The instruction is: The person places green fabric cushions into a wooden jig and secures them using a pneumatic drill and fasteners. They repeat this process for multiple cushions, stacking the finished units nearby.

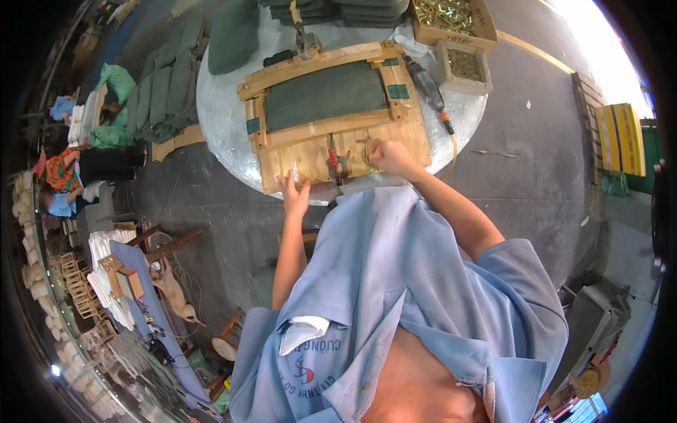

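Observation:
A wooden jig board (pixel 416 144) lies on a round table, with a wooden frame (pixel 321 127) around a dark green padded panel (pixel 326 95). My left hand (pixel 294 197) rests at the board's near left corner, fingers apart; a small white piece shows at its fingertips. Over the board's near right part, my right hand (pixel 393 158) has its fingers curled together. What they hold, if anything, is hidden. Small brass-coloured fasteners (pixel 368 151) lie beside it. Between the hands stands a red-handled toggle clamp (pixel 333 158).
A power screwdriver (pixel 427 84) with a hose lies right of the frame. Behind it are a tray of small fasteners (pixel 464 67) and a cardboard box of brass-coloured hardware (pixel 448 17). Another clamp (pixel 305 41) stands at the far side. Green panels (pixel 166 84) are stacked at left.

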### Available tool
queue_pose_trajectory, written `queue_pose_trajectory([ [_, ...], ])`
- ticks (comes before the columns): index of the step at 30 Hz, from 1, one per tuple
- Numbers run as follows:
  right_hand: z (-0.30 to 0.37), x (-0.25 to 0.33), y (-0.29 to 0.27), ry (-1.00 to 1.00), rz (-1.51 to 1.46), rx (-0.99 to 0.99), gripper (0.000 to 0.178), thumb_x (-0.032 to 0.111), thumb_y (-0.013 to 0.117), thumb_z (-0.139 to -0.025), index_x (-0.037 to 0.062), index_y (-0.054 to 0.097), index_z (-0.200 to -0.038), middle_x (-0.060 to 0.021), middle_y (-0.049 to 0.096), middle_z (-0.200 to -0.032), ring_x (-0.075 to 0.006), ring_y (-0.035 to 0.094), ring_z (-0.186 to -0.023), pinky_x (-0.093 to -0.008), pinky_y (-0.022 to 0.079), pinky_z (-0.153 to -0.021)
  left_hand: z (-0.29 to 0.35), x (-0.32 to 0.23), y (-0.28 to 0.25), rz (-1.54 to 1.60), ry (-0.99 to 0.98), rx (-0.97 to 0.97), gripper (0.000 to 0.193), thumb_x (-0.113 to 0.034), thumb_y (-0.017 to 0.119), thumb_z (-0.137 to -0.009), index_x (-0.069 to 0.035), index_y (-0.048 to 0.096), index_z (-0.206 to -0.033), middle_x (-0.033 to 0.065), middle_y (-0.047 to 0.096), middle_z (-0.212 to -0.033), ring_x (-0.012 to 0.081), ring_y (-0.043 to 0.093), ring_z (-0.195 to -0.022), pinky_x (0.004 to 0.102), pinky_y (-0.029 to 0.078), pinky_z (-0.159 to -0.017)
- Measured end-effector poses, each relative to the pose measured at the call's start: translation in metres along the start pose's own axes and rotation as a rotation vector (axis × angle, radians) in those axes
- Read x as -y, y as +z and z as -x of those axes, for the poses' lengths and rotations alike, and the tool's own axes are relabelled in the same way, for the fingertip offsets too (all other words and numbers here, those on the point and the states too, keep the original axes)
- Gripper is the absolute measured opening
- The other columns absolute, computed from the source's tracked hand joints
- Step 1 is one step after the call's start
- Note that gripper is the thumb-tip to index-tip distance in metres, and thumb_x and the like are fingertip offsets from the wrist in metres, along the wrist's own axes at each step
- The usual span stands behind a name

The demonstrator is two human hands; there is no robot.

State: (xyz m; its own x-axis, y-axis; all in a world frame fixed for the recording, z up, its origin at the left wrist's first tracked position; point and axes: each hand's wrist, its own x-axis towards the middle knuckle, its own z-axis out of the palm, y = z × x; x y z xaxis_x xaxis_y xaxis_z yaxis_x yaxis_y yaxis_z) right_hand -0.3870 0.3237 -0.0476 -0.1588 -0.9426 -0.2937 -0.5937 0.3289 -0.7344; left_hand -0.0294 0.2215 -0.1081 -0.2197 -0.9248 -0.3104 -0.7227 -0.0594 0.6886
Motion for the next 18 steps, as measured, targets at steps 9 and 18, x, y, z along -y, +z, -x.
queue_pose_trajectory([
  [9, 0.006, -0.01, 0.018, -0.333, 0.333, 0.084, 0.018, 0.028, 0.067, -0.096, 0.0134, 0.072, -0.104, -0.0159, 0.076, -0.097, -0.0383, 0.072, -0.1, -0.0536, 0.057, -0.086, 0.007, 0.017, 0.003, 0.032, -0.005, -0.055, 0.089, -0.036, 0.077, -0.095, -0.007, 0.036, -0.169, 0.0323, 0.011, -0.178, 0.0445, 0.007, -0.167, 0.0493, 0.018, -0.134],
  [18, 0.005, 0.01, -0.007, -0.367, 0.058, -0.086, 0.012, 0.02, 0.082, -0.088, 0.0107, 0.076, -0.094, -0.0094, 0.069, -0.078, -0.0303, 0.07, -0.076, -0.0432, 0.056, -0.068, 0.026, -0.113, -0.026, -0.089, 0.312, -0.34, 0.035, -0.027, 0.073, -0.099, 0.001, 0.071, -0.121, 0.0186, 0.074, -0.117, 0.0384, 0.069, -0.111, 0.0472, 0.055, -0.095],
])
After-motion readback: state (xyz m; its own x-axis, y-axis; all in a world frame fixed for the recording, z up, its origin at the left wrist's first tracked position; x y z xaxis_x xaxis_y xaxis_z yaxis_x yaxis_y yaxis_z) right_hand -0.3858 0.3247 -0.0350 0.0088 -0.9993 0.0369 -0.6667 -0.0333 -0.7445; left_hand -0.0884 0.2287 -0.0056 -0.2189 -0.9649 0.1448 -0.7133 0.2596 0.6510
